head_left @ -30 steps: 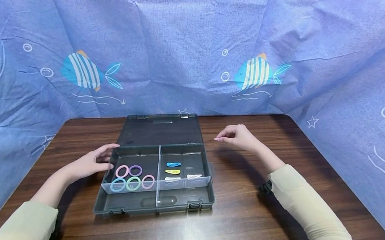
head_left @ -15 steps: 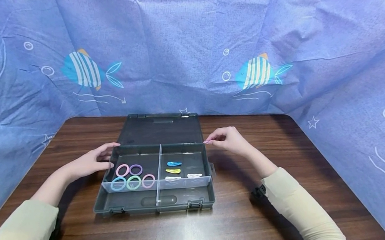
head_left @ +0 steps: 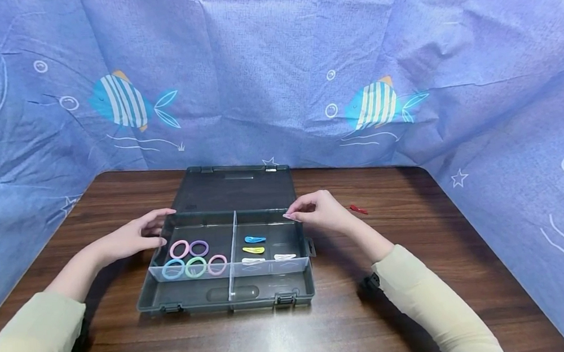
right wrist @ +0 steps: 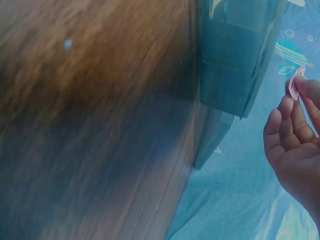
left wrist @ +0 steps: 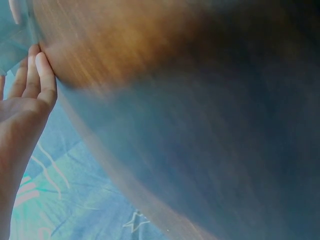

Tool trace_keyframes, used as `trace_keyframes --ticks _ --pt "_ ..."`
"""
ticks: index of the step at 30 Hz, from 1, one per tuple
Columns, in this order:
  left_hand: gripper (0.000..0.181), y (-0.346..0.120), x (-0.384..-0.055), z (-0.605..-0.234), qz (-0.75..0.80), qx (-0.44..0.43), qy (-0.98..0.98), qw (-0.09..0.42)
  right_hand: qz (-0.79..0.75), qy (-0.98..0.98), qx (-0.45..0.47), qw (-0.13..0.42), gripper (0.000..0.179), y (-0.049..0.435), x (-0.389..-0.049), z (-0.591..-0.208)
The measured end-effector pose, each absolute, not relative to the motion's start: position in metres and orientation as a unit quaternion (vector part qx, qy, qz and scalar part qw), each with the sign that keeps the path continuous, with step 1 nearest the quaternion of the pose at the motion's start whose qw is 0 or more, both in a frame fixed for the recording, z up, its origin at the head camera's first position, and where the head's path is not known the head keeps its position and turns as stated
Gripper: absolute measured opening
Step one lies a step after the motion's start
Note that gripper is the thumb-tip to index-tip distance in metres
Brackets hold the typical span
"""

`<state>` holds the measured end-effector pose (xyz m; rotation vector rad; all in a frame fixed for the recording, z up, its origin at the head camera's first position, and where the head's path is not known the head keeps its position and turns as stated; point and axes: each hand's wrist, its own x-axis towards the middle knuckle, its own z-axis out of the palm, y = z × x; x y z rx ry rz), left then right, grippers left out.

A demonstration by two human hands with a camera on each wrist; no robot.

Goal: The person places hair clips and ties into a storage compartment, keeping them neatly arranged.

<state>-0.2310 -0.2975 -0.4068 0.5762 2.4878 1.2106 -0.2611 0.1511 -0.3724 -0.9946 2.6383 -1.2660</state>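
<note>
My right hand (head_left: 322, 213) pinches a small pink snap hair clip (right wrist: 295, 88) between thumb and index finger, above the back right corner of the dark translucent organizer box (head_left: 187, 301). My left hand (head_left: 130, 236) rests against the box's left side, its fingers and thumb extended to the wall. Several ring-shaped hair ties (head_left: 196, 267) lie in the back left compartment. The back right compartment holds a blue clip (head_left: 254, 239), a yellow clip (head_left: 253, 250) and two white clips (head_left: 285, 257).
The box's lid (head_left: 234, 189) lies folded back behind it. A red hair clip (head_left: 359, 209) lies on the wooden table (head_left: 378, 325), to the right of the box. A blue fish-print curtain (head_left: 272, 75) hangs behind the table and along its sides.
My right hand has moved left with the pink hair clip, from beside the box to above its back right compartment. The red clip has come into sight behind it. My left hand has stayed put.
</note>
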Motion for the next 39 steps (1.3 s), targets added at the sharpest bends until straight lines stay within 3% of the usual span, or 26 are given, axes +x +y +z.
trace_keyframes --ticks 39 --pt "0.065 -0.298 -0.233 -0.408 0.424 0.202 0.868 0.161 -0.212 0.851 -0.469 0.106 0.007 0.118 -0.274 -0.396"
